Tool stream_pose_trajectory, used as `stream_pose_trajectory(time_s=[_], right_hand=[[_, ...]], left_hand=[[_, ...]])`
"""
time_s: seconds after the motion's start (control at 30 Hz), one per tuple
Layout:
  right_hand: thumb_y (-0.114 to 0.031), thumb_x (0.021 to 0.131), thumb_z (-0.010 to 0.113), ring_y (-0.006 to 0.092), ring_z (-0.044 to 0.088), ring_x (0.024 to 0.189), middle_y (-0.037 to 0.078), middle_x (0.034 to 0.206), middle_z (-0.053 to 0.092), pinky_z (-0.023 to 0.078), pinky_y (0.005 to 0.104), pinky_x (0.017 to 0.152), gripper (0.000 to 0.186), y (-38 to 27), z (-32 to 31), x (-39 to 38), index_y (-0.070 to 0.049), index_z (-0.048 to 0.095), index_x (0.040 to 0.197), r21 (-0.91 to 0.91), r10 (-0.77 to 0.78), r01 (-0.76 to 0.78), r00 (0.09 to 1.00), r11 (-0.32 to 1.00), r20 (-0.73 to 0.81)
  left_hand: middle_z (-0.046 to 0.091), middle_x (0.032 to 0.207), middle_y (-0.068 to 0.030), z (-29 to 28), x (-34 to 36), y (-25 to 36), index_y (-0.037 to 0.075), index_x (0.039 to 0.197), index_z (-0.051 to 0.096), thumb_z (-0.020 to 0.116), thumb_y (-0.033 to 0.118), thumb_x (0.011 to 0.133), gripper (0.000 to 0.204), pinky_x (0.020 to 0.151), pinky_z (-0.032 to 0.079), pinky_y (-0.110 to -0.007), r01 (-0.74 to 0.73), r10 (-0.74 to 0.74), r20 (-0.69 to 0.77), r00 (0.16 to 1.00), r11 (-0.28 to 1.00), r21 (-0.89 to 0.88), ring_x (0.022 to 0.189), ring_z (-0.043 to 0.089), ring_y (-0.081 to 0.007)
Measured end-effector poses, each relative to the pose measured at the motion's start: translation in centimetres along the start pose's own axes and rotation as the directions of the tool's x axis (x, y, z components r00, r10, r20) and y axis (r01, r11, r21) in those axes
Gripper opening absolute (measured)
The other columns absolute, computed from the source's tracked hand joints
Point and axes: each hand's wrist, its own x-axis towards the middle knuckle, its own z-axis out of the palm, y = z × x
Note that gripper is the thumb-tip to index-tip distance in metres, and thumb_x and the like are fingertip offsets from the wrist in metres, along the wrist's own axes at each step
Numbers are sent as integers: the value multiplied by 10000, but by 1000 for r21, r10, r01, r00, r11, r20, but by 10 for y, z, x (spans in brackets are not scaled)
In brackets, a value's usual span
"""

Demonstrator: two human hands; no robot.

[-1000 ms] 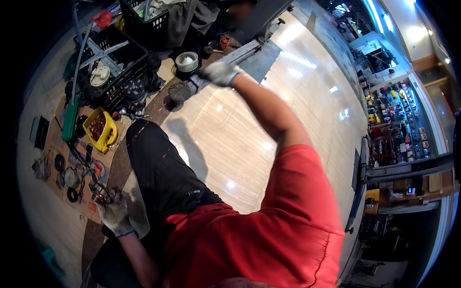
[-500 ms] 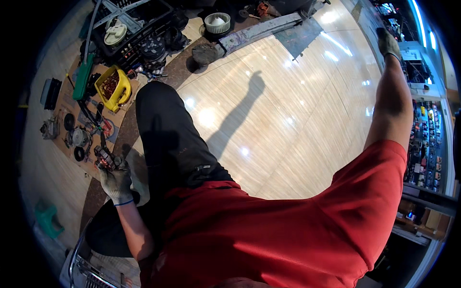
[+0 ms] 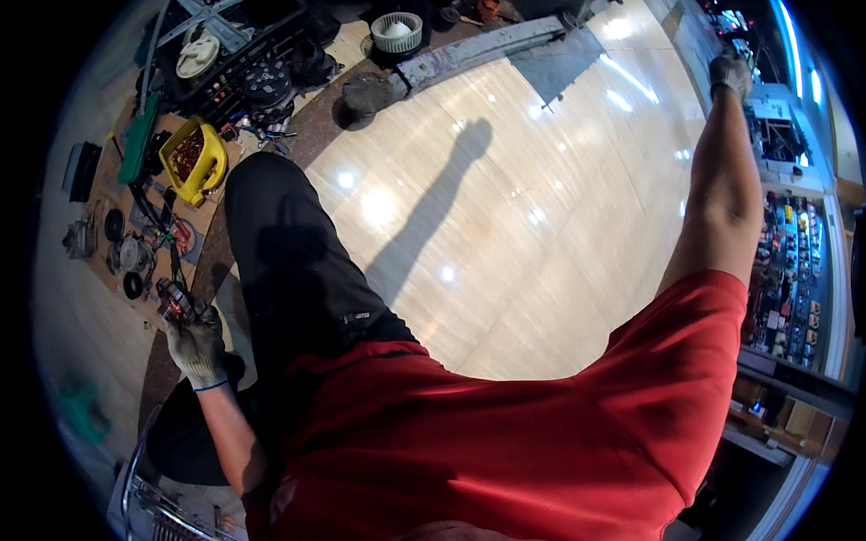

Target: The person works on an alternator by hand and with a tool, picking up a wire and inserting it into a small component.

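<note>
Gripping a small tool (image 3: 174,300) pointing up-left, left hand (image 3: 197,341)

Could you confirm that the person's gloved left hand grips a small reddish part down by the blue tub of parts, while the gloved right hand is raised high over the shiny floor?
Not quite: the tub of parts is yellow, not blue, as the head view shows. The rest holds: the gloved left hand grips a small reddish part near it, and the gloved right hand is raised high over the shiny floor.

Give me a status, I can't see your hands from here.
Left hand gloved, gripping a small red-and-dark part by the parts mat. Right hand gloved, raised toward the shelves; grip unclear. Floor between them bare.
</note>
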Motion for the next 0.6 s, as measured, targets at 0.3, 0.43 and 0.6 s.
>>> stream_pose_trajectory(time_s=[0.3, 0.43, 0.6], right_hand=[[-408, 784, 754, 344, 632, 1097, 209, 1187, 659, 493, 458, 909, 565, -40, 145, -144, -48, 647, 1206, 120, -534, 664, 466, 738, 705], [-282, 816, 732, 337, 576, 1205, 196, 1316, 592, 427, 421, 1049, 633, -180, 76, -263, -13, 533, 1354, 299, -680, 615, 610, 730, 406], [-28, 872, 606, 256, 476, 1320, 166, 1404, 522, 361, 377, 1130, 522, -311, -128, -448, 8, 490, 1380, 934, -873, 326, 487, 147, -33]], left_hand=[[588, 1232, -98, 1, -1, -10, 111, 1341, 515, 499, 395, 1000, 444, 962, 455, -397, 118, -111, 50, 993, 975, -186, 1083, 573, -249], [552, 1312, -120, 4, -12, -7, 101, 1366, 485, 561, 372, 973, 483, 957, 471, -394, 24, -30, -41, 999, 989, -144, 1090, 584, -261], [549, 1316, -138, 0, -3, -18, 101, 1379, 462, 600, 361, 954, 516, 902, 514, -399, -58, 45, -102, 994, 991, -124, 1091, 598, -268]])
